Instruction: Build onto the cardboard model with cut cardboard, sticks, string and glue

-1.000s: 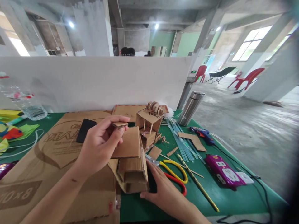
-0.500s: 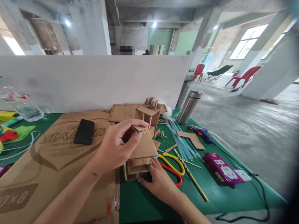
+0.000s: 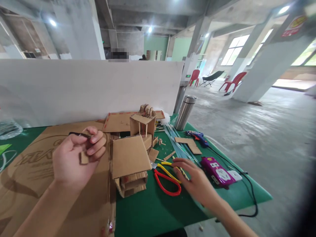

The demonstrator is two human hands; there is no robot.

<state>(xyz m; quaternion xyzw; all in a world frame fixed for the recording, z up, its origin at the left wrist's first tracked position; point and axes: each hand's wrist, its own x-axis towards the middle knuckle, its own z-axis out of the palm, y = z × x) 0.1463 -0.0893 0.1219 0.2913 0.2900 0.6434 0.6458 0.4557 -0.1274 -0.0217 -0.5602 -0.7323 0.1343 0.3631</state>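
My left hand (image 3: 76, 156) is raised over the large flat cardboard, its fingers curled around a small cardboard piece (image 3: 84, 158). A dark phone (image 3: 74, 134) is mostly hidden behind that hand. My right hand (image 3: 195, 179) is at the right of the scissors (image 3: 170, 191), which have one red and one yellow handle. Its fingers close around a thin patterned pencil (image 3: 183, 172), mostly covered by the hand. Between the hands stands a cardboard model (image 3: 132, 156) with a flat square top, an open box front and a taller part behind.
Clear plastic strips (image 3: 179, 144) and an L-shaped cardboard piece (image 3: 189, 144) lie right of the model. Beyond them are a glue gun (image 3: 198, 138), a purple power strip (image 3: 217, 172) with a cord, and a steel thermos (image 3: 185, 113). A white partition (image 3: 93, 89) borders the back.
My left hand has moved left, away from the model's top, with the cardboard piece. My right hand has let go of the model and moved right to the pencil. The view has turned right.
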